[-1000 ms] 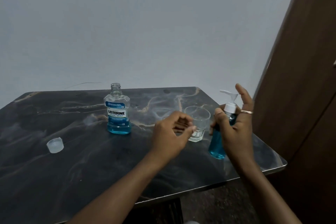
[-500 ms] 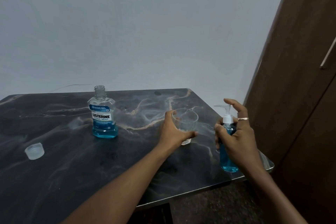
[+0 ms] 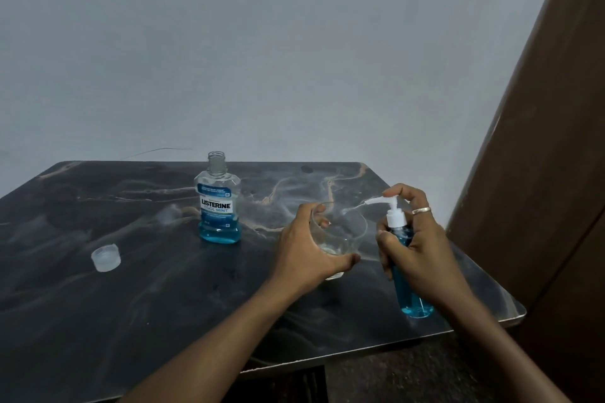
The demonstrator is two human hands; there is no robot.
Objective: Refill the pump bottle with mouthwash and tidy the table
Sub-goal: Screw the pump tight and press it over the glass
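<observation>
My right hand [image 3: 417, 245] grips the pump bottle [image 3: 411, 298], which is full of blue liquid and stands near the table's right edge. A finger rests on the white pump head [image 3: 391, 203], whose nozzle points left over the clear glass [image 3: 340, 232]. My left hand [image 3: 307, 255] holds that glass, tilted toward the nozzle. The uncapped Listerine bottle [image 3: 217, 203], with a little blue mouthwash at its bottom, stands at the table's middle back. Its clear cap [image 3: 105, 257] lies loose to the left.
The dark marbled table [image 3: 131, 321] ends close to the right of the pump bottle. A brown wooden door or cupboard [image 3: 540, 173] rises at the right. A plain wall stands behind the table.
My left hand reached to the glass, took hold of it and tipped it toward the pump. My right hand's finger settled on the pump head.
</observation>
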